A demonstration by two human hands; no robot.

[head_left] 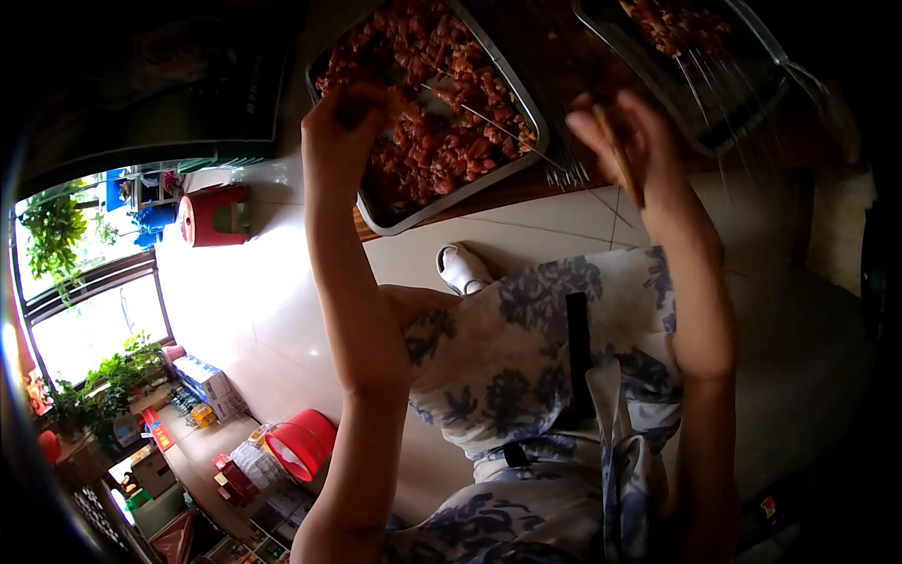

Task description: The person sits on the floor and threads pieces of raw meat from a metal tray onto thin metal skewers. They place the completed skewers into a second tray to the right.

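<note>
A metal tray (526, 105) at the top holds many small chunks of raw red meat (437, 141). My left hand (348, 117) is over the tray's left side, fingers curled together; what they pinch is blurred and dark. To the right of the tray, my right hand (629, 141) is raised with a slim tan stick (616, 155) across its palm, between thumb and fingers. Motion smears these fingers. One thin metal skewer (498, 124) lies across the meat. A bundle of skewers (567, 172) shows between the tray and my right hand.
A second metal tray (601, 33) at the upper right holds skewered meat (681, 28). Both trays rest on a dark wooden table (479, 195). Beyond its edge are the tiled floor, a red stool (214, 216), a red bucket (305, 444) and boxes (209, 381) on the left.
</note>
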